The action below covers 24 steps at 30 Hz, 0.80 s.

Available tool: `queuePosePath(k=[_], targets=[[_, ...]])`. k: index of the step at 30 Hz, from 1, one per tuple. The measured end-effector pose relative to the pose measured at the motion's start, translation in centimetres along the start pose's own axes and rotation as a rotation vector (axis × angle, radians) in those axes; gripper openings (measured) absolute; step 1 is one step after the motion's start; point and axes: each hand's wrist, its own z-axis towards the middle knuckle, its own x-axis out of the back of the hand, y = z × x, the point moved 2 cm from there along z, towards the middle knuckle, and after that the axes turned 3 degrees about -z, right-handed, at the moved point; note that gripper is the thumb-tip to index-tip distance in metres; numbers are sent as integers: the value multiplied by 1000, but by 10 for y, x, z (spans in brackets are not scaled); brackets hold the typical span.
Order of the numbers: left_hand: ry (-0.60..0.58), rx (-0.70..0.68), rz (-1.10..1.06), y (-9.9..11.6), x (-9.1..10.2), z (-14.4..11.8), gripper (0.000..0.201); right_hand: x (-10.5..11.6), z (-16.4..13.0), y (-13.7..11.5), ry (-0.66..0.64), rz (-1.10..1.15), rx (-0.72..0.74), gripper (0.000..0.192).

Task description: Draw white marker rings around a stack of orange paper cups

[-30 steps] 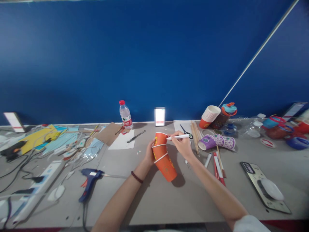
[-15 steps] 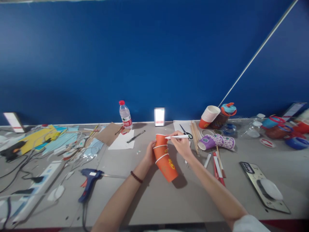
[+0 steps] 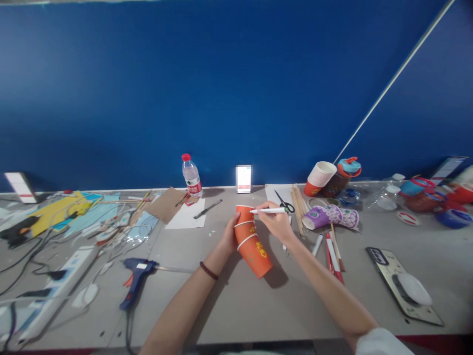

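Three orange paper cups (image 3: 254, 255), joined in a bent row with white rims showing, are held in my left hand (image 3: 231, 233). Its fingers wrap round the far part from the left side, partly hidden behind the cups. Yellow lettering shows on the cups' right side. My right hand (image 3: 276, 222) grips a white marker (image 3: 271, 210) between thumb and fingers. The marker lies nearly level, its tip pointing left at the farthest cup; whether it touches the surface I cannot tell.
A blue glue gun (image 3: 137, 278) and a power strip (image 3: 59, 296) lie to the left. A water bottle (image 3: 192, 178) stands behind. On the right are black scissors (image 3: 286, 204), wooden sticks (image 3: 297, 209), purple cups (image 3: 328, 217), stacked cups (image 3: 320, 177) and a phone (image 3: 388, 276).
The marker and my right hand have shifted slightly to the left. The far end of the cups has turned a little to the left as well.
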Motion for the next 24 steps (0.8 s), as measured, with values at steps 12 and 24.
queuePosePath(k=[12, 24], targets=[[-4, -22, 23, 0, -1, -1, 37, -3, -3, 0, -57, -47, -11, 9], [11, -16, 7, 0, -1, -1, 38, -3, -1, -3, 5, -51, -2, 12]])
